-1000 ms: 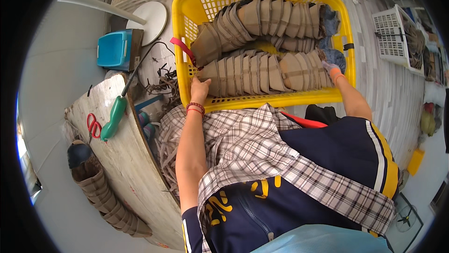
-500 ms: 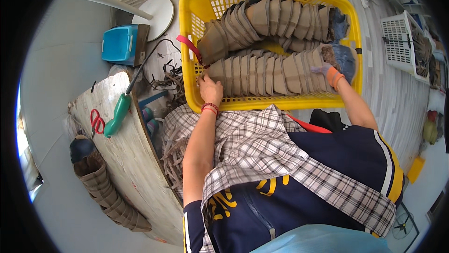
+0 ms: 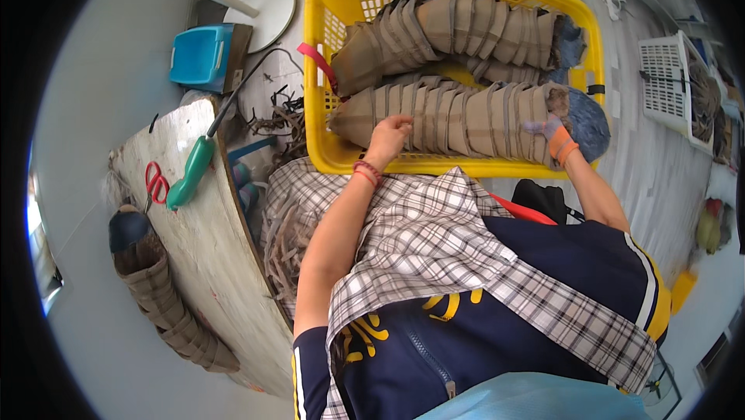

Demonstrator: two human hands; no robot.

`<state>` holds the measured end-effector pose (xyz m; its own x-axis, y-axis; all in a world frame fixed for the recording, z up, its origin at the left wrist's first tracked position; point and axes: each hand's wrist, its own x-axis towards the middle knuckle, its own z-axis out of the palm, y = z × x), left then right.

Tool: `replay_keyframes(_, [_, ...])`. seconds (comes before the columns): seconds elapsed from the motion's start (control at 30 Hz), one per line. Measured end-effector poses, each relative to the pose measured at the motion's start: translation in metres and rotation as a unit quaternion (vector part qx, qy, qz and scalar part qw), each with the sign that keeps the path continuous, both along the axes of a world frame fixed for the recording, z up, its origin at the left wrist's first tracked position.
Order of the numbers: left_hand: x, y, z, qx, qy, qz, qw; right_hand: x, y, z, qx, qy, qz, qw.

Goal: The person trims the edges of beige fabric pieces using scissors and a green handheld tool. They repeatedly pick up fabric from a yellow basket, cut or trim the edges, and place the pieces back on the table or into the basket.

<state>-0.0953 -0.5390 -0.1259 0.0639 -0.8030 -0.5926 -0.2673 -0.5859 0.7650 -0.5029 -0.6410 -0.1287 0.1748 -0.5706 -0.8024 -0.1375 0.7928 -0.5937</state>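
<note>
Two long stacks of nested brown, cloth-like pieces lie in a yellow plastic basket (image 3: pixel 313 71). The far stack (image 3: pixel 466 22) curves toward the left. The near stack (image 3: pixel 442 119) runs straighter and ends at the right in brown fuzz and a blue-grey fuzzy piece (image 3: pixel 590 126). My right hand (image 3: pixel 556 140), in a purple-and-orange glove, grips this stack near its right end, its thumb side showing. My bare left hand (image 3: pixel 390 139) is at the stack's near side, left of its middle. Its fingers are curled together; what they pinch, if anything, is hidden.
A wooden board (image 3: pixel 190 203) at left carries a green-handled corded tool (image 3: pixel 192 175) and red-handled scissors (image 3: pixel 157 183). Another brown stack (image 3: pixel 167 303) lies along its left side. A blue bin (image 3: pixel 200 57) stands behind. A white basket (image 3: pixel 666 82) is at right.
My left hand has moved right from the near stack's left end, its fingers drawing together. The near stack and my right hand have shifted slightly right and toward me.
</note>
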Motion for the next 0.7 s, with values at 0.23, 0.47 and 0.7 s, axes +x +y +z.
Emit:
replay_keyframes(0.23, [0.059, 0.003, -0.044, -0.155, -0.472, -0.102, 0.862, -0.017, -0.009, -0.048, -0.011, -0.014, 0.011, 1.0])
replay_keyframes(0.47, [0.067, -0.023, -0.016, 0.009, -0.44, -0.183, 0.879, -0.035, -0.022, -0.091, -0.026, -0.017, 0.084, 0.996])
replay_keyframes(0.7, [0.075, -0.036, -0.007, 0.077, -0.441, -0.268, 0.853, -0.02, -0.026, -0.058, 0.078, -0.02, -0.01, 0.997])
